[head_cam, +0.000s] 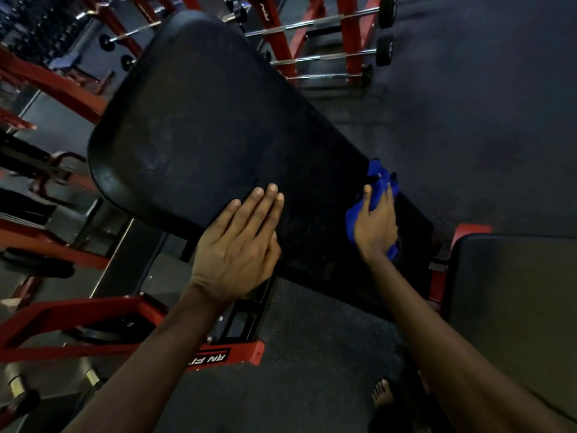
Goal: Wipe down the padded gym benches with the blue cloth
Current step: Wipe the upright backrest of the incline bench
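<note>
My left hand [240, 245] lies flat, fingers straight, on the black bench pad [203, 120] — my right hand [376, 228] clutches the bunched blue cloth [379, 178], pressing it against the pad's right edge.

The left hand [240, 245] lies flat on the black bench [203, 120], fingers straight and together, near its lower edge. The right hand [374, 229] holds a bunched blue cloth [379, 179] against the bench's narrow right end. A second pad [512, 292] sits just beside that end. A red frame [78, 320] stands below left, and a barbell rack [352, 42] stands behind. A bare foot [382, 393] rests on the dark floor [484, 104].
</note>
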`<state>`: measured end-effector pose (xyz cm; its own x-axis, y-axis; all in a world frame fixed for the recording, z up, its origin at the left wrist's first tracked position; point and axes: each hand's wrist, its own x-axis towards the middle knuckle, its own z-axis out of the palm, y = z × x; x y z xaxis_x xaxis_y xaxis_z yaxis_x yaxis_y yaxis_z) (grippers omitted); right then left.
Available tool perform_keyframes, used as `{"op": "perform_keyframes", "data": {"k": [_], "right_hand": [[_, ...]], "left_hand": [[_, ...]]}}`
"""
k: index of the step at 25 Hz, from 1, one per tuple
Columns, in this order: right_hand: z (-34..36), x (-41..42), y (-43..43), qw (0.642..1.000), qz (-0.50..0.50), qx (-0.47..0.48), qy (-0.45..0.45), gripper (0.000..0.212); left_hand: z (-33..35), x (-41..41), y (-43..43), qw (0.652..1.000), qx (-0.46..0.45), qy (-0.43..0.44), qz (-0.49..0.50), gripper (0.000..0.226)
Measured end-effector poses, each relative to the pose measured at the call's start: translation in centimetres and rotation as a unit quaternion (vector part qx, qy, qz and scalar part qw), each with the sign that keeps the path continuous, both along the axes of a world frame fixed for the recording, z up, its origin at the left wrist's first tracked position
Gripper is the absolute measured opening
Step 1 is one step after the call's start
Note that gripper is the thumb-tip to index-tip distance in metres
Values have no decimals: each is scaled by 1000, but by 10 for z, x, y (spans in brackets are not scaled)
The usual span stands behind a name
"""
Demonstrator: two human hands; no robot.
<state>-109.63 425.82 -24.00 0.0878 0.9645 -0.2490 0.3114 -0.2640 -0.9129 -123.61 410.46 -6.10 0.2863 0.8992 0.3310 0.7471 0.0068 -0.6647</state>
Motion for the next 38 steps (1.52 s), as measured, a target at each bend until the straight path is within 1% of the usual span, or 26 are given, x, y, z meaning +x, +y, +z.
{"op": "perform_keyframes", "data": {"k": [4,6,7,8,9,11,13,15,16,18,20,22,24,26,28,29,31,32,33,34,35,38], "right_hand": [[42,-14,-74,988,77,130,19,54],[38,-14,-97,975,115,185,46,54],[27,-11,-99,972,118,191,62,54],[15,-7,-96,977,100,177,67,55],[-1,-2,-87,986,62,142,64,58],[-26,10,-67,998,-4,40,53,61],[-38,15,-58,999,-20,-28,33,56],[-30,11,-62,999,-21,-40,13,54],[-17,7,-66,999,-22,-23,13,54],[20,-9,-83,999,-5,40,20,53],[65,-27,-106,991,43,123,29,52],[98,-39,-124,974,105,197,32,54],[104,-40,-132,959,145,244,23,56],[85,-31,-133,953,148,266,14,55],[47,-14,-139,967,111,229,31,51],[24,-3,-143,979,78,184,42,50],[-16,19,-150,998,24,47,45,51],[-30,27,-153,999,9,-11,34,53],[-36,31,-153,999,-1,-44,23,54],[-34,28,-151,999,-7,-50,18,55],[-20,20,-148,999,-10,-33,21,55],[55,-20,-134,993,29,103,47,54]], "left_hand": [[0,1,-1,1000,1,-7,0,54],[0,0,-2,1000,-5,-8,1,53],[0,0,-2,1000,-8,-8,1,53],[0,-1,-2,1000,-11,-8,1,53],[0,-1,-2,1000,-15,-9,4,53],[-1,-1,-3,1000,-24,-10,16,53],[-1,-1,-4,999,-28,-11,21,53],[2,0,-5,999,-38,-18,28,53],[3,1,-5,998,-49,-19,29,53],[7,2,-6,997,-70,-14,28,53],[15,2,-9,997,-76,-10,33,54],[25,-4,-16,997,-65,-16,42,55],[30,-11,-22,997,-56,-12,45,55],[27,-13,-23,998,-55,-4,37,55],[19,-11,-23,997,-75,7,24,55],[15,-9,-22,996,-85,12,14,55],[9,-10,-23,996,-93,-1,4,54],[7,-11,-24,996,-93,-11,1,54],[5,-12,-26,995,-94,-14,-4,54],[2,-13,-29,995,-96,-13,-9,54],[1,-13,-31,995,-99,-12,-13,54],[1,-12,-38,995,-97,-30,-19,55]]}}
